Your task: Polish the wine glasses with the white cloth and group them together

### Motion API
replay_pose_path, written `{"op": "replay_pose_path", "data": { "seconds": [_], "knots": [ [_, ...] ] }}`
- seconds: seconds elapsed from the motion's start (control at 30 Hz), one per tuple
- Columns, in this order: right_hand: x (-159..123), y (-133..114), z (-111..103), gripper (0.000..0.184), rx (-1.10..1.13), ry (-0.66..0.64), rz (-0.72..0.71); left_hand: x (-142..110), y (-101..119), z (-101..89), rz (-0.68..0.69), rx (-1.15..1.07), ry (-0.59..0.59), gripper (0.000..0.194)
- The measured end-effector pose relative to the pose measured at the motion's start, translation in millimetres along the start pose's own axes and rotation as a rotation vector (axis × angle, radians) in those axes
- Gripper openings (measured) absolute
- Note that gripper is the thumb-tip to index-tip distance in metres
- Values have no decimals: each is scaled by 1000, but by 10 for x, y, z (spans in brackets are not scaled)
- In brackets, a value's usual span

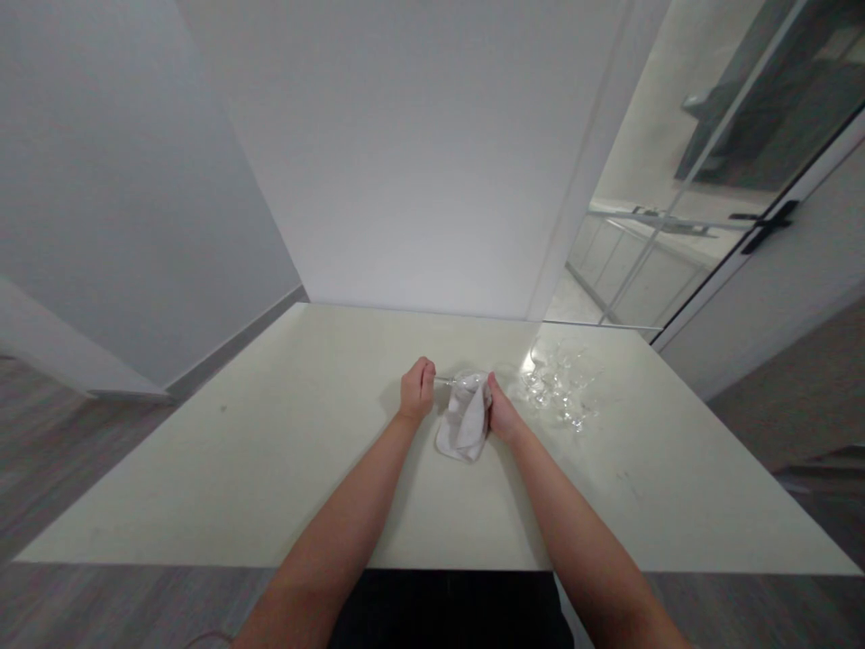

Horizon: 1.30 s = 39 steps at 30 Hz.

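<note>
My left hand (417, 389) is closed round the thin stem of a clear wine glass (454, 382) that lies sideways above the table. My right hand (501, 414) is closed on a white cloth (463, 422) wrapped over the glass's bowl, so most of the bowl is hidden. The cloth hangs down toward the cream table (270, 451). Both forearms reach in from the near edge.
Several clear stemmed glasses (559, 389) stand grouped on the table just right of my right hand. A white wall rises behind the table. A glass partition and a door with a black handle (767, 227) are at the right. Wood floor lies on both sides.
</note>
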State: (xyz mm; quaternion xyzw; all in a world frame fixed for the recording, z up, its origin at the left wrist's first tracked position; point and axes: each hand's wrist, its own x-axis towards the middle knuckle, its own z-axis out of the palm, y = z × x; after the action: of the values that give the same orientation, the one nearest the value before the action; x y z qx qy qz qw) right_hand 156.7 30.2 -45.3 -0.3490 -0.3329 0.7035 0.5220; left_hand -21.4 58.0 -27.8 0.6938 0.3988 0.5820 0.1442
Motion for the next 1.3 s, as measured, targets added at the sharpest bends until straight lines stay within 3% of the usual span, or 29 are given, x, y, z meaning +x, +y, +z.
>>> {"op": "replay_pose_path", "data": {
  "seconds": [0.3,0.9,1.3],
  "knots": [
    [-1,6,-14,50,-29,-7,-18,1,4,-4,18,-17,-10,29],
    [4,6,35,48,48,41,-21,12,27,17,-114,-35,-24,36],
    [28,24,15,46,53,46,-62,13,40,21,-131,-29,-33,34]
  ]
}}
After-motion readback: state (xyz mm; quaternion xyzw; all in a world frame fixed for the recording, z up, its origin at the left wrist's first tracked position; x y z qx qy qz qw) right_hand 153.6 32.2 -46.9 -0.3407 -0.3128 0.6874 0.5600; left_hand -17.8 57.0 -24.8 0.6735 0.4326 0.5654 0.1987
